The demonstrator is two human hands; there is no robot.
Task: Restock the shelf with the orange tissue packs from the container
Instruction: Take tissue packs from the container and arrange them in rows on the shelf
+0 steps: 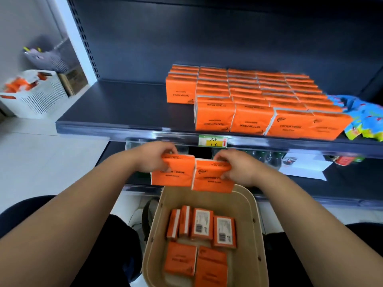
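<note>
Mid-carry: left hand (154,157) grips one orange tissue pack (173,172), right hand (234,167) grips second pack (213,177), both above beige container (251,220). Next, probably: lift to shelf (124,104), fill bare stretch left of stocked rows (259,96).

Both forearms (62,235) are bare from the left hand (154,157) and right hand (236,168) upward; dark, near-black clothing (116,245) covers the knees.

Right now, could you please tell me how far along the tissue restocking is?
Done: rows of stocked packs cover the right part of the shelf. In hand: the left hand and right hand each grip one pack above the container. Left: six loose packs visible inside it.
</note>
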